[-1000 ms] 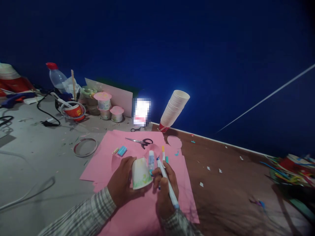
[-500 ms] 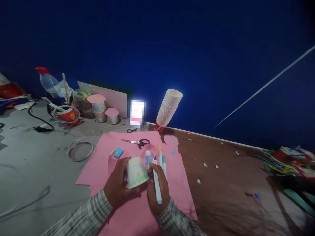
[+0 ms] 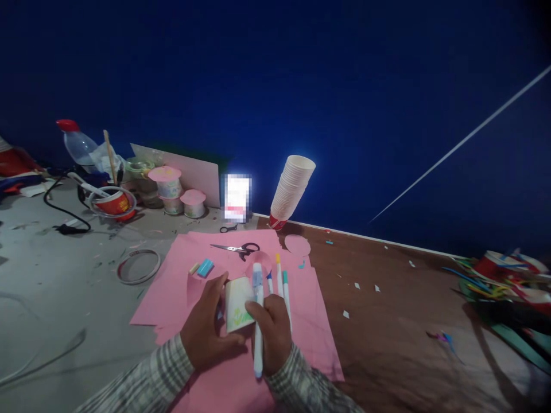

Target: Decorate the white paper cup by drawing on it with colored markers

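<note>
My left hand (image 3: 206,332) grips an upside-down white paper cup (image 3: 237,304) with green and yellow drawing on its side. My right hand (image 3: 272,332) is closed round a white marker with a blue tip (image 3: 257,321), held against the cup's side. Both hands hover over a large pink paper sheet (image 3: 181,292). Two more markers (image 3: 282,278) lie on the sheet just beyond my right hand. A pair of scissors (image 3: 236,249) and a small blue eraser (image 3: 205,268) lie further up the sheet.
A leaning stack of paper cups (image 3: 291,191) stands by the blue wall. Pink-lidded cups (image 3: 172,186), a red bowl (image 3: 112,203), a bottle (image 3: 77,143) and cables sit at the back left. A tape ring (image 3: 138,267) lies left of the sheet. Coloured paper scraps (image 3: 503,281) pile at the right.
The marker in my right hand has swung from slanting to nearly upright against the cup. My left hand has turned the cup slightly. The view has shifted a little.
</note>
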{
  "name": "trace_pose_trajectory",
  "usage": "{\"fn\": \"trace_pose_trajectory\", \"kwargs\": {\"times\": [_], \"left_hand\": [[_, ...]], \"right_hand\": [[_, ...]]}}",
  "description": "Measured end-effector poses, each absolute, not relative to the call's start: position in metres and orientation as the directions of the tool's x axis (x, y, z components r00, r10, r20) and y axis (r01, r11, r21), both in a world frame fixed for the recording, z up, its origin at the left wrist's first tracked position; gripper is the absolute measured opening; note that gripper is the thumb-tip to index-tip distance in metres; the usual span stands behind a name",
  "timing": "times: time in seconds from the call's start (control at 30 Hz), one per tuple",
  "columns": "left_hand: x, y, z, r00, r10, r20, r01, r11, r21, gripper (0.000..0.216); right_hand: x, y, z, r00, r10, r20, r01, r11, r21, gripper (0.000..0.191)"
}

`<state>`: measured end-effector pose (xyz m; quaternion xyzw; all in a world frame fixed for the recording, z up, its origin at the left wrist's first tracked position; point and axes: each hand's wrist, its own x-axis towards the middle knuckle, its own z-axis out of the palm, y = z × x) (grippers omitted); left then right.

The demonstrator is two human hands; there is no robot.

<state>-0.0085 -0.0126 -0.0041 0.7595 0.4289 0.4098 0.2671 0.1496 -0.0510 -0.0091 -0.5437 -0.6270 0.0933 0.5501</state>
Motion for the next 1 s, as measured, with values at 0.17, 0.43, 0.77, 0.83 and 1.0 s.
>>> {"fn": "trace_pose_trajectory", "kwargs": {"times": [0.17, 0.43, 0.77, 0.83, 1.0], "left_hand": [[-0.007, -0.012, -0.004, 0.281, 0.878, 0.388, 0.469, -0.479, 0.742, 0.101], [0.000, -0.011, 0.002, 0.250, 0.874, 0.416, 0.497, -0.484, 0.720, 0.083], [0.006, -0.011, 0.012, 0.259, 0.850, 0.459, 0.514, -0.524, 0.679, 0.076], [0.005, -0.010, 0.012, 0.268, 0.846, 0.461, 0.520, -0.530, 0.670, 0.078], [0.007, -0.011, 0.016, 0.271, 0.844, 0.463, 0.528, -0.533, 0.661, 0.073]], "right_hand": [[0.150, -0.052, -0.006, 0.044, 0.729, 0.683, 0.641, 0.504, -0.579, 0.019], [0.159, -0.052, 0.005, 0.127, 0.895, 0.428, 0.156, 0.408, -0.900, 0.030], [0.160, -0.050, 0.008, 0.265, 0.910, 0.318, 0.025, 0.324, -0.946, 0.031], [0.159, -0.050, 0.005, 0.283, 0.916, 0.284, 0.057, 0.280, -0.958, 0.029], [0.160, -0.048, -0.001, 0.254, 0.958, 0.129, -0.074, 0.153, -0.986, 0.020]]}}
